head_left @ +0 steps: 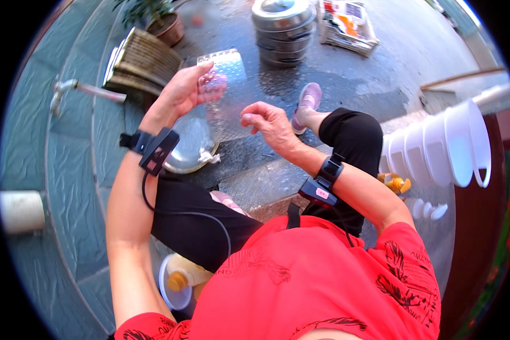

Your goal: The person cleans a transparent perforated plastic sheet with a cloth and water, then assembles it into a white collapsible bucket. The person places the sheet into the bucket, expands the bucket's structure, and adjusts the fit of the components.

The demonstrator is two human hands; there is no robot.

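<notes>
In my left hand is a clear, dimpled plastic piece, like a sheet or thin container. The fingers show through the plastic, and the thumb points up along its edge. My right hand is beside the lower right of the plastic, its fingers curled in toward the thumb. Whether anything is between those fingertips I cannot make out. Below the plastic stands a round, shallow basin with a small white scrap on its rim. Each wrist wears a strapped black device.
A lidded metal pot and a crate of odds and ends stand ahead. Left are slatted boards, a potted plant and a wall tap. White nested buckets lie right; a pail with bottles sits low left.
</notes>
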